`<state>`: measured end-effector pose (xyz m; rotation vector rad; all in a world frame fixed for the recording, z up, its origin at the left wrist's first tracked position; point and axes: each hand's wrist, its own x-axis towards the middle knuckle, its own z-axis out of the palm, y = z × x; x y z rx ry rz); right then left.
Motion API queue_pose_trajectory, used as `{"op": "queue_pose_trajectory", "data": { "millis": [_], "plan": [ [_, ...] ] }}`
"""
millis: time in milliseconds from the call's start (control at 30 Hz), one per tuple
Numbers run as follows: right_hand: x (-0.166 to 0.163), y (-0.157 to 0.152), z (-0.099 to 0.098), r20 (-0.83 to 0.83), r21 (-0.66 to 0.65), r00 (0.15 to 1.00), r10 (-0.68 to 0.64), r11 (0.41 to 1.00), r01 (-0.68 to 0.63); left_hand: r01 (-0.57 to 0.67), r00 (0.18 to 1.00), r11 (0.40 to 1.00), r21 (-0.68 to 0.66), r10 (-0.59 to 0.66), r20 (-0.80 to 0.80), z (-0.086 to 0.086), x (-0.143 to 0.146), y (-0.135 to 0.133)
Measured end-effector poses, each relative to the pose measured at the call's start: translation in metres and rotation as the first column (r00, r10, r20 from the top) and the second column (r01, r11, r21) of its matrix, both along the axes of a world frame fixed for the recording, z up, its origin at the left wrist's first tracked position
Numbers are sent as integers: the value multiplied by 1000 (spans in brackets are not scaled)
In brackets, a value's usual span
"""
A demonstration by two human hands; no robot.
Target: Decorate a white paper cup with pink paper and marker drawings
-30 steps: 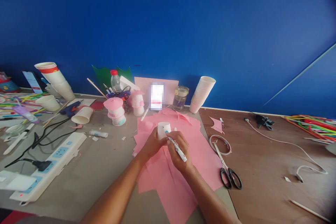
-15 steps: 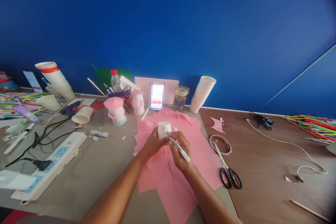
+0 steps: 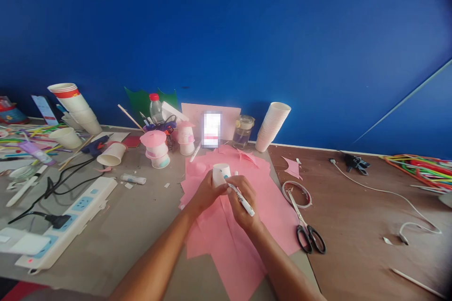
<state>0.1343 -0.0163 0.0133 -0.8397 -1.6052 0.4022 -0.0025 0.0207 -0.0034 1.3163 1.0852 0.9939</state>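
While the left hand (image 3: 206,194) wraps its fingers round a white paper cup (image 3: 219,172), the right hand (image 3: 250,194) pinches a white marker (image 3: 248,207) — fingers closed about its barrel, tip end toward the cup's side. Whether the tip touches is too small to tell. Both hands and the cup are above the overlapping pink paper sheets (image 3: 240,254) — scissors (image 3: 305,237) lie beside them at the right, blades across a tape roll (image 3: 309,196). Beyond, a lit phone (image 3: 212,129) leans upright.
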Motion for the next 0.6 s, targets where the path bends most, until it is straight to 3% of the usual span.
{"op": "queue_pose_trajectory", "data": {
  "millis": [600],
  "plan": [
    [1,3,-5,-33,-28,998,-52,998,51,-13,1000,1000,-8,13,26,-5,-1,2]
  ]
}}
